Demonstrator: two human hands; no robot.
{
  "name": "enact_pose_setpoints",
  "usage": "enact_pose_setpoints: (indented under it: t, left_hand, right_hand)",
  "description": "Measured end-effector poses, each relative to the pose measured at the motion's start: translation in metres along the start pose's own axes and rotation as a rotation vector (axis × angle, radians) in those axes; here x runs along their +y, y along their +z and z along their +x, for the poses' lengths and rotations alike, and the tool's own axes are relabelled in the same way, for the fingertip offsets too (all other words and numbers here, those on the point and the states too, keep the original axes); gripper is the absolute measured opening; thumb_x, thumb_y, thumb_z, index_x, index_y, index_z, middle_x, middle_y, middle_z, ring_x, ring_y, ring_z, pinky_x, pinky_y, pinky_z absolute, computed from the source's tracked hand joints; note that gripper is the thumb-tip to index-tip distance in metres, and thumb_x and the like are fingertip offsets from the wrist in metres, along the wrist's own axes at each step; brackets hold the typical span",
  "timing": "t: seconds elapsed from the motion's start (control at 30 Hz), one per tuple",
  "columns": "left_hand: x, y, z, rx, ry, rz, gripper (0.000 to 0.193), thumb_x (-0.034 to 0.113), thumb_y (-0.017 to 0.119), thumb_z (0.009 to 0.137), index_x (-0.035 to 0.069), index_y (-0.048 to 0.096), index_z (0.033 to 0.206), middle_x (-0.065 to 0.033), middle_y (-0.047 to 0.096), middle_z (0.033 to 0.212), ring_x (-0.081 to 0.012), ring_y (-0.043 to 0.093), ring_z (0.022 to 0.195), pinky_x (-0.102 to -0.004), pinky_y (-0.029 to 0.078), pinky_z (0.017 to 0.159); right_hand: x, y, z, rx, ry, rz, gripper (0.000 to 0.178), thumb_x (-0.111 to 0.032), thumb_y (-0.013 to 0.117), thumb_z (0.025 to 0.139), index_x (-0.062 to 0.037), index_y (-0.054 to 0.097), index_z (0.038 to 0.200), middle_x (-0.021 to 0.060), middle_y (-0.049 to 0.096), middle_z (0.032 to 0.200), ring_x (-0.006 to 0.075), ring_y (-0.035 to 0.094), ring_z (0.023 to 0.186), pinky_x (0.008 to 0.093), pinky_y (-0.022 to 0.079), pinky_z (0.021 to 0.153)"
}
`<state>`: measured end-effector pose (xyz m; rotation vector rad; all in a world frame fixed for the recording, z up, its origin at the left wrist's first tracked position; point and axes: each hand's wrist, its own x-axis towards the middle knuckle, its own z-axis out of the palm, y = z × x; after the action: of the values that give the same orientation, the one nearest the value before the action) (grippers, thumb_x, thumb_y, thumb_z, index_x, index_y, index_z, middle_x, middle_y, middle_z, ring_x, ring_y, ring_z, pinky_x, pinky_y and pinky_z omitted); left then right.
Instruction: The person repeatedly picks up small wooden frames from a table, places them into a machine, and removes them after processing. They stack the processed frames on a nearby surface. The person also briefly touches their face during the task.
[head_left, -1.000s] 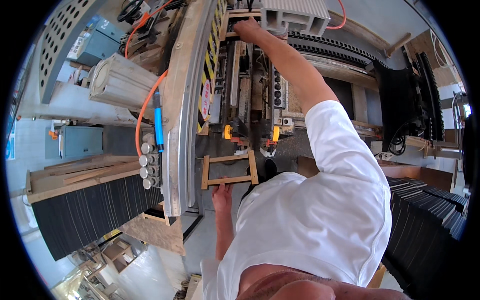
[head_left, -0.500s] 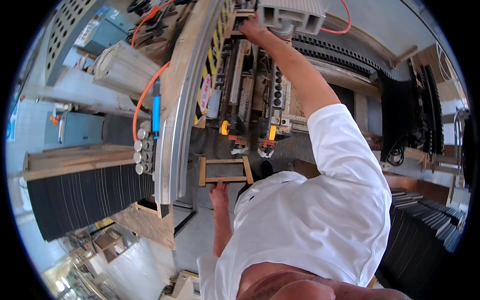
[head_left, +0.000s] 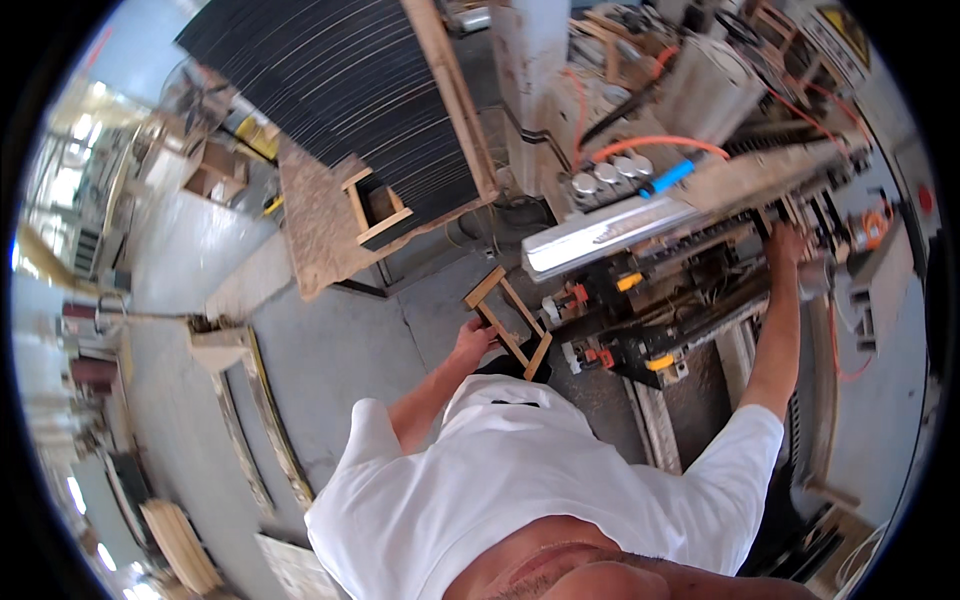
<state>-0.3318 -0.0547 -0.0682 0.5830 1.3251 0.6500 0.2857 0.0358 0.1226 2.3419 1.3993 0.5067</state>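
Observation:
My left hand (head_left: 474, 340) grips one long rail of a small rectangular wooden frame (head_left: 539, 356), held tilted in front of my waist. The frame's near end is close to the machine's end. My right arm stretches out to the far right. There my right hand (head_left: 787, 245) reaches into the long machine (head_left: 700, 300), against pale wooden strips (head_left: 795, 212). Its fingers are mostly hidden, so their grip cannot be made out. Yellow knobs and red-and-black clamps sit at the machine's near end.
A large stack of black-sided panels (head_left: 360, 90) stands on a board (head_left: 310, 230) at the upper left, with another wooden frame (head_left: 360, 205) at its corner. Orange hoses (head_left: 660, 144) run over the metal beam (head_left: 590, 240). Long rails (head_left: 265, 420) lie on the floor at left.
The view has swung round, so the machine now lies to the right and the panel stack above. My left hand still holds the wooden frame; my right hand is still at the machine.

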Motion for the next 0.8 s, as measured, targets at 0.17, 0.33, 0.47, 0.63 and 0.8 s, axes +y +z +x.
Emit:
enact_pose_setpoints:
  t: [0.17,0.33,0.47,0.63,0.8]
  left_hand:
    - [0.004,-0.03,-0.007,0.06,0.116,0.057,0.034,0.012,0.055,0.091,0.004,0.053,0.124,-0.0065,0.063,0.116,-0.0196,0.06,0.105,-0.0353,0.051,0.086]
    - [0.041,-0.087,-0.014,0.129,0.209,-0.037,0.029,0.012,0.053,0.092,0.004,0.056,0.12,-0.005,0.065,0.111,-0.0168,0.061,0.098,-0.0323,0.053,0.076]
    - [0.076,-0.161,-0.005,0.202,0.322,-0.087,0.025,0.017,0.054,0.092,0.006,0.059,0.114,-0.0046,0.066,0.103,-0.0168,0.063,0.092,-0.0336,0.051,0.079]
    - [0.143,-0.263,0.022,0.315,0.45,-0.175,0.026,0.009,0.049,0.09,0.0,0.06,0.112,-0.0078,0.066,0.096,-0.0179,0.065,0.084,-0.0318,0.055,0.073]
    - [0.209,-0.354,0.103,0.283,0.48,-0.229,0.03,0.008,0.048,0.091,-0.005,0.057,0.117,-0.0114,0.066,0.097,-0.0213,0.066,0.087,-0.0346,0.056,0.078]
  right_hand:
    - [-0.011,-0.014,0.004,-0.056,0.012,-0.036,0.03,-0.024,0.069,0.076,-0.0134,0.067,0.104,0.0073,0.064,0.112,0.0282,0.054,0.115,0.0545,0.033,0.103]
    - [-0.003,0.004,0.005,-0.052,0.094,-0.055,0.046,-0.037,0.076,0.069,-0.0125,0.065,0.106,0.0084,0.063,0.114,0.0293,0.054,0.114,0.0541,0.037,0.099]
    - [-0.011,-0.037,-0.002,-0.028,0.127,0.023,0.047,-0.038,0.076,0.067,-0.0133,0.065,0.106,0.0117,0.059,0.119,0.0326,0.054,0.112,0.051,0.04,0.094]
    - [-0.024,-0.086,-0.049,0.253,0.093,0.369,0.035,-0.034,0.071,0.073,-0.0097,0.066,0.097,0.0119,0.064,0.103,0.0308,0.061,0.099,0.0449,0.046,0.084]
    - [-0.105,-0.156,-0.178,0.413,0.136,0.994,0.014,-0.012,0.064,0.087,-0.0007,0.063,0.094,0.0136,0.066,0.09,0.0251,0.062,0.078,0.0368,0.047,0.073]
